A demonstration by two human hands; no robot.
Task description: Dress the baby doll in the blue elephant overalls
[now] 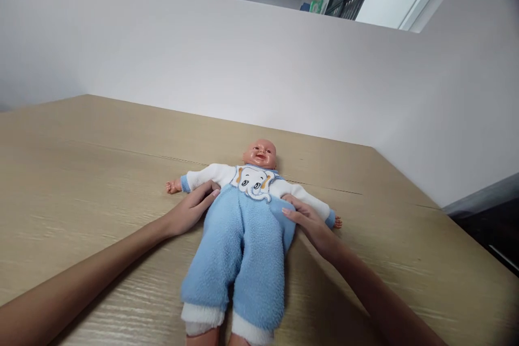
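Note:
A baby doll [260,154] lies on its back with its arms spread and its bald head toward the far side. It wears a fleece outfit [243,238] with light blue trousers, white sleeves and an elephant face on the chest. My left hand [197,206] holds the doll's waist on the left, below its outstretched arm. On the opposite side of the waist, my right hand [308,219] has its thumb on the blue fleece and its other fingers tucked by the sleeve. Some fingertips of both hands are partly hidden against the doll.
The doll rests on a wooden table [101,173] with thin seams across its top. A pale partition wall [203,59] rises behind the far edge and along the right. Beyond the table's right edge is a dark object [492,227].

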